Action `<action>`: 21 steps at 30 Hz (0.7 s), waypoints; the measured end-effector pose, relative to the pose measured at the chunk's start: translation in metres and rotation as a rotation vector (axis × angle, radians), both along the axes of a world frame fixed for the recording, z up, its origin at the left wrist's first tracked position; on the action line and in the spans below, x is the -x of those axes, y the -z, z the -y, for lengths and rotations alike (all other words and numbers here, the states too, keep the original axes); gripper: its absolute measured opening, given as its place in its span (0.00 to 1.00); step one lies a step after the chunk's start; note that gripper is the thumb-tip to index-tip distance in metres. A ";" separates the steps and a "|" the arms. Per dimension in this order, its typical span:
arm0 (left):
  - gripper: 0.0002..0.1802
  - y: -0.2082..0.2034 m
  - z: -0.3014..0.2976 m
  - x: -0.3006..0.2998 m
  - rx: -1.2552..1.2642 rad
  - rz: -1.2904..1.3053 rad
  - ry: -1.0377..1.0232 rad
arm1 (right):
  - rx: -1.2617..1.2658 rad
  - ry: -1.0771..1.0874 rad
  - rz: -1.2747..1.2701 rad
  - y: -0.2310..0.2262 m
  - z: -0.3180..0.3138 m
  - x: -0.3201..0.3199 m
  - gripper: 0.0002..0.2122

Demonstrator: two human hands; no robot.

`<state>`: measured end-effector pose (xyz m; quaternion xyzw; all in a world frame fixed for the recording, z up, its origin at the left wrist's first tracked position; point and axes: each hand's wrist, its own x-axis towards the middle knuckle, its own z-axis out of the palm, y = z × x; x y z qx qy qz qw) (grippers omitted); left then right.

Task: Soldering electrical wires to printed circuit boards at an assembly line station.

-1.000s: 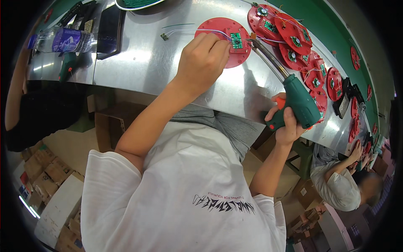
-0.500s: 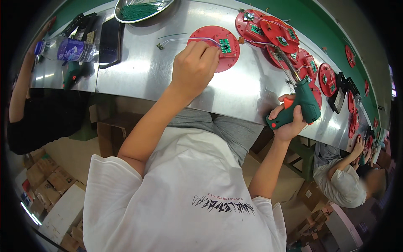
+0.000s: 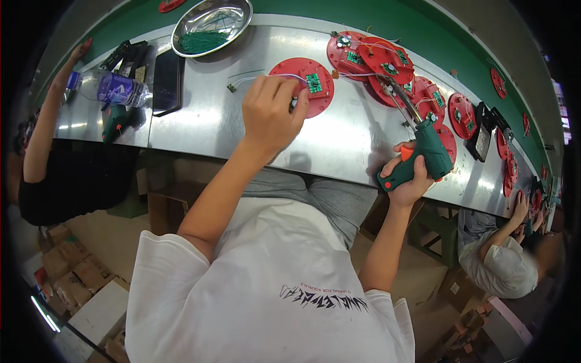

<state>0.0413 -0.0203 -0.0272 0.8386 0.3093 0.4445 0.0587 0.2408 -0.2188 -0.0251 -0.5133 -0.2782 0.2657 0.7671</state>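
A red round plastic disc (image 3: 322, 104) lies on the metal bench, with a green circuit board (image 3: 313, 83) on it and thin pale wires running leftward. My left hand (image 3: 271, 115) is over the disc's left part, its fingers curled together. A small dark round part (image 3: 294, 103) shows at the fingertips; whether it is gripped or sits on the disc is unclear. My right hand (image 3: 413, 184) grips a dark green soldering gun (image 3: 433, 151) with an orange trigger. Its metal tip points up and left, towards a heap of wired red discs (image 3: 387, 60).
A steel bowl (image 3: 233, 21) with green wires stands at the back. To the left are a black tray (image 3: 167, 81), a plastic bottle (image 3: 112, 88) and another green tool (image 3: 113, 121). More red discs (image 3: 462, 115) line the right side. Other people work at both ends.
My left hand has drawn back slightly from the circuit board, down and left across the disc. The soldering gun stays in my right hand. The whole view has shifted a little.
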 end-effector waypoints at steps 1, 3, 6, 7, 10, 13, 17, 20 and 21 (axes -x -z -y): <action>0.11 -0.008 0.001 -0.001 -0.008 0.003 0.005 | -0.004 0.020 0.005 -0.001 0.000 0.000 0.18; 0.25 -0.029 0.000 -0.006 -0.046 -0.083 -0.044 | -0.022 0.048 0.016 0.000 0.002 0.000 0.18; 0.29 -0.030 -0.023 -0.003 0.131 -0.308 0.242 | -0.078 0.164 -0.029 0.003 0.008 -0.003 0.20; 0.27 -0.033 -0.030 -0.007 0.114 -0.328 0.286 | -0.092 0.177 -0.018 0.005 0.010 -0.003 0.20; 0.24 -0.058 -0.069 -0.032 0.034 -0.311 0.284 | -0.131 0.394 -0.140 0.002 -0.001 0.004 0.20; 0.25 -0.079 -0.119 -0.114 -0.342 -0.227 0.102 | -0.120 0.458 -0.181 0.004 0.002 -0.002 0.20; 0.36 -0.083 -0.092 -0.193 -0.113 -0.470 0.274 | -0.136 0.535 -0.183 0.006 0.003 -0.005 0.20; 0.29 -0.062 -0.067 -0.199 0.080 -0.663 0.432 | -0.169 0.551 -0.213 0.012 0.001 -0.005 0.20; 0.25 -0.050 -0.075 -0.199 0.215 -0.641 0.456 | -0.169 0.567 -0.220 0.008 -0.004 -0.001 0.20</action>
